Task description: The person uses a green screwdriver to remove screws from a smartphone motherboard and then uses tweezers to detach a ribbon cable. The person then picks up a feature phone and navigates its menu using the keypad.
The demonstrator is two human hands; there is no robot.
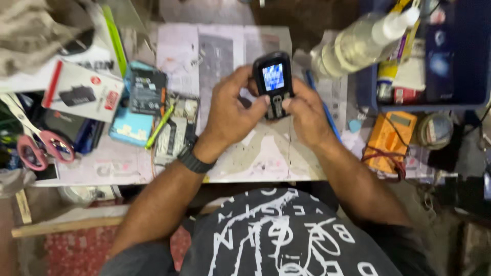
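Observation:
A small black keypad phone (pixel 273 82) with a lit blue screen is held upright over the worktable (pixel 255 163). My left hand (pixel 232 110) grips its left side, thumb on the keypad. My right hand (pixel 307 112) grips the right side, thumb also pressing the keys. A black watch (pixel 194 161) sits on my left wrist.
Left of my hands lie an opened phone with its circuit board (pixel 176 125), a green tool (pixel 159 127), a light blue phone (pixel 134 128), pink-handled scissors (pixel 38 143) and a white box (pixel 82 92). At right are an orange multimeter (pixel 391 140), a clear bottle (pixel 358 43) and a blue bin (pixel 434 56).

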